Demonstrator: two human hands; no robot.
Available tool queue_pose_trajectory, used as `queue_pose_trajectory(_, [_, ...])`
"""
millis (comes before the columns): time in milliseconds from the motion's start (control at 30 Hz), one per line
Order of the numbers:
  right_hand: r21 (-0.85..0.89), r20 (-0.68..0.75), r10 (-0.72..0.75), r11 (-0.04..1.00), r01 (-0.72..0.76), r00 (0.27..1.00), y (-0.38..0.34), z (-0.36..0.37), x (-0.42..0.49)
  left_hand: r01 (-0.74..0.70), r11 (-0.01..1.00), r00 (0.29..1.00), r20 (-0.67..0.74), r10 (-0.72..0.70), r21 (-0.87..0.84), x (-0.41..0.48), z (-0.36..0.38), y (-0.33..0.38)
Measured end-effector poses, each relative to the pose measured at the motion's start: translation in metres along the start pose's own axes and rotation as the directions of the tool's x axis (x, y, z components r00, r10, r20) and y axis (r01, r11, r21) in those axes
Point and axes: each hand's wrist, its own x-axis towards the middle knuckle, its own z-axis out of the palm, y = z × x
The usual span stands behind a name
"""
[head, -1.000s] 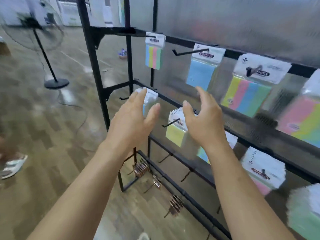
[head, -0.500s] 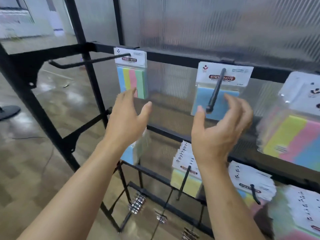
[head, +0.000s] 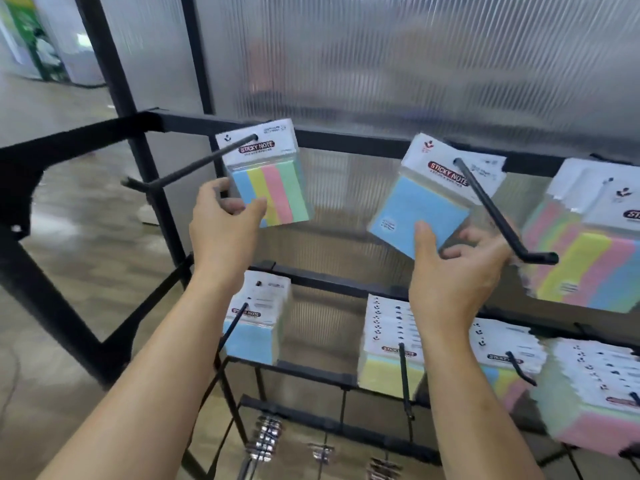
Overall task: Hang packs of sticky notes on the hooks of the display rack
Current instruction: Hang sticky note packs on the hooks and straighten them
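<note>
A four-colour sticky note pack (head: 273, 188) hangs on the top left hook (head: 194, 169) of the black display rack (head: 346, 142). My left hand (head: 221, 226) pinches its lower left corner between thumb and fingers. A blue sticky note pack (head: 424, 211) hangs tilted on the neighbouring hook (head: 491, 209). My right hand (head: 453, 268) grips its bottom edge, thumb in front and fingers behind. Both packs carry white "STICKY NOTE" header cards.
More packs hang at the top right (head: 588, 258) and along the lower rail: blue (head: 254, 330), yellow (head: 388, 355) and pastel stacks (head: 595, 393). Metal clips (head: 265, 441) hang on the bottom row. A ribbed translucent panel (head: 415, 64) backs the rack; wooden floor lies left.
Both hands rose from in front of the lower rail to the top row and closed on the two hanging packs. The blue pack now tilts. The view came closer.
</note>
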Motion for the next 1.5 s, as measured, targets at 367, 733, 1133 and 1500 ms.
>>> queue_pose_trajectory(367, [0.22,0.062,-0.09,0.973,0.074,0.994,-0.035,-0.001,-0.029,-0.017,0.957,0.978,0.196,0.076,-0.288,-0.006,-0.026,0.004])
queue_pose_trajectory(733, [0.345,-0.012,-0.147,0.928,0.142,0.989,-0.063,-0.018,-0.064,-0.023,0.896,0.89,0.399,0.219,-0.442,-0.044,-0.083,0.018])
queue_pose_trajectory(1133, [0.435,-0.053,-0.185,0.881,0.189,0.981,-0.098,-0.053,-0.111,-0.061,0.839,0.819,0.453,0.352,-0.541,-0.078,-0.131,0.021])
queue_pose_trajectory(1500, [0.492,0.029,-0.197,0.856,0.157,0.98,-0.109,-0.072,-0.136,-0.033,0.834,0.767,0.521,0.375,-0.551,-0.096,-0.132,0.027])
